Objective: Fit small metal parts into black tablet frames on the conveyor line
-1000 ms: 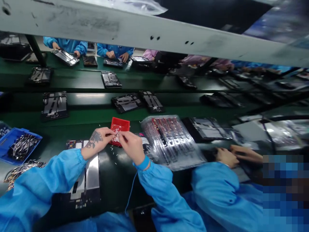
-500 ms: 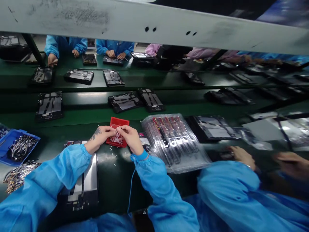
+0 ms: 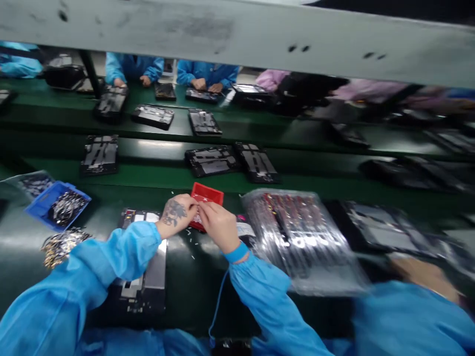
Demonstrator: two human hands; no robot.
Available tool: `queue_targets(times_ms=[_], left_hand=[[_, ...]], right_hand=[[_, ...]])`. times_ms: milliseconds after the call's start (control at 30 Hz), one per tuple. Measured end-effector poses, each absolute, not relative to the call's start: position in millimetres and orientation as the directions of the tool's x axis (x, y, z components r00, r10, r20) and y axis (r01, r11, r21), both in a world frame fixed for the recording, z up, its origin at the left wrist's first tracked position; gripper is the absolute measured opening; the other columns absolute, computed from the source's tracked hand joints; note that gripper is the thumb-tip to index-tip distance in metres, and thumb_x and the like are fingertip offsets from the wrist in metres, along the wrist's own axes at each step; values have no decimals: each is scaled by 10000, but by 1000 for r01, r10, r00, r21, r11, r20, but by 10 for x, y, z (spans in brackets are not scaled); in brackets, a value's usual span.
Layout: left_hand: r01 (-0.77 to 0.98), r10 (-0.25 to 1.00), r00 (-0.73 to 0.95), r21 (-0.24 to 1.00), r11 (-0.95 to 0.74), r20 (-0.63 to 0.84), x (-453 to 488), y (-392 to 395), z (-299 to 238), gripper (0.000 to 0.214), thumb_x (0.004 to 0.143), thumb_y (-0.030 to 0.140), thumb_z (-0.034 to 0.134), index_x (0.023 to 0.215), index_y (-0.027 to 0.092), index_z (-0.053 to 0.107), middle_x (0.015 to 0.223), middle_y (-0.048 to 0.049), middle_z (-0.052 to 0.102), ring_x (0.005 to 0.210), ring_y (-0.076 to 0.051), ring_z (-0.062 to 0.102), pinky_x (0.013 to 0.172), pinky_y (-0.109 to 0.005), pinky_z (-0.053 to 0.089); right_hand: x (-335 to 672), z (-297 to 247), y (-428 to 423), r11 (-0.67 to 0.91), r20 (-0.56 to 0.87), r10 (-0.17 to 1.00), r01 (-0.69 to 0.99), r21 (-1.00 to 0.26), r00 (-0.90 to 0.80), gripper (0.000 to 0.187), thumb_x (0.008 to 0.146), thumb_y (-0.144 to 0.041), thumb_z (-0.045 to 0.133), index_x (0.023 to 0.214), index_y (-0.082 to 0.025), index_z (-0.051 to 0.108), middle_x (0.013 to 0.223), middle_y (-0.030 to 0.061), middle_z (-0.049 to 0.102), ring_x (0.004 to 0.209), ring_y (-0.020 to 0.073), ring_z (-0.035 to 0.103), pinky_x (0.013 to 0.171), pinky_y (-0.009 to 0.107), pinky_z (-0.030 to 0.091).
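My left hand [image 3: 178, 213] and my right hand [image 3: 221, 225] meet over the near left part of a small red bin [image 3: 211, 192]. Thumb and fingers are pinched on both hands, the fingertips almost touching. Whatever sits between them is too small to make out. Small white pieces lie in the bin, and a few are scattered on the green bench [image 3: 185, 277] in front of it. Under my left forearm lies an opened flat device [image 3: 154, 277] with grey panels, partly covered by the sleeve. A blue band with a cord circles my right wrist.
At left are a blue bin [image 3: 67, 205] of small cable parts and a loose pile of them [image 3: 61, 247]. Clear plastic trays [image 3: 308, 247] are stacked at right, beside a co-worker's blurred arm [image 3: 408, 316]. More opened devices [image 3: 213, 159] line the raised strip beyond; a metal beam [image 3: 237, 37] crosses above.
The view has swung left, so everything appears further right. My pinched fingers have come toward me and to the left over the red bin. The co-worker's arm at right has moved.
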State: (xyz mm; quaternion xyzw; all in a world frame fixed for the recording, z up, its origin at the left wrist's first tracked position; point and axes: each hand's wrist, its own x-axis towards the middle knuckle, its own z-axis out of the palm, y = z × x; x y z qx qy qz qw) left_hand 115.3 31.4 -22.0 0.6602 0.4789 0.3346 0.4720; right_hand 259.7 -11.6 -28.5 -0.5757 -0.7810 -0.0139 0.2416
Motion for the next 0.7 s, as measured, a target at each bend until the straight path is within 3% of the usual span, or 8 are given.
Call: queue_targets(times_ms=[100, 267, 333, 400, 467, 633, 700], left_hand=[[295, 955, 296, 953, -73, -19, 1133, 290, -207, 106, 692, 157, 632, 657, 207, 718, 829, -52, 715, 908, -229, 628, 948, -331, 435], [122, 970, 209, 988, 97, -121, 808, 240, -183, 78, 697, 181, 646, 714, 180, 722, 769, -54, 739, 793, -203, 673, 795, -312, 512], [4, 972, 156, 984, 179, -178, 584, 171, -187, 122, 731, 226, 640, 781, 144, 717, 773, -83, 747, 774, -198, 693, 740, -304, 530], [-111, 972, 83, 967, 229, -221, 373, 80, -199, 182, 759, 267, 631, 840, 120, 704, 819, -113, 751, 825, -206, 704, 740, -305, 536], [-202, 969, 7, 949, 244, -247, 222, -23, -208, 209, 754, 291, 651, 869, 122, 693, 881, -122, 751, 891, -216, 700, 764, -307, 536], [-328, 958, -79, 915, 237, -276, 72, -254, -140, 240, 703, 332, 708, 842, 137, 697, 920, -105, 746, 886, -225, 688, 778, -322, 534], [-368, 959, -56, 899, 239, -278, -19, -333, -88, 291, 683, 350, 733, 880, 139, 699, 950, -106, 742, 930, -227, 678, 834, -327, 522]], right_hand=[[2664, -324, -57, 321, 420, 883, 922, -214, -210, 308, 936, -268, 421, 919, -165, 710, 893, 88, 721, 830, 203, 655, 732, 293, 453], [2677, -358, 44, 28, 390, 920, 985, -172, 42, 455, 950, -395, 388, 669, -160, 657, 669, 90, 626, 631, 191, 578, 530, 289, 316], [2519, -319, -14, 69, 398, 916, 963, -260, 42, 424, 952, -374, 356, 745, -172, 665, 773, 90, 631, 679, 190, 584, 554, 287, 353], [2240, -267, -129, 206, 399, 917, 890, -407, -30, 356, 948, -350, 362, 869, -200, 675, 870, 72, 634, 734, 178, 599, 622, 282, 417], [1884, -227, -255, 316, 350, 927, 791, -524, -138, 291, 929, -386, 438, 911, -226, 681, 825, 44, 629, 705, 165, 598, 637, 273, 438], [1147, -213, -384, 317, 234, 948, 715, -623, -216, 234, 872, -323, 511, 720, -202, 642, 713, 32, 581, 622, 153, 528, 556, 267, 361], [1027, -204, -364, 274, 189, 961, 608, -745, -201, 262, 857, -297, 499, 641, -190, 602, 683, 30, 557, 636, 151, 505, 578, 267, 357]])
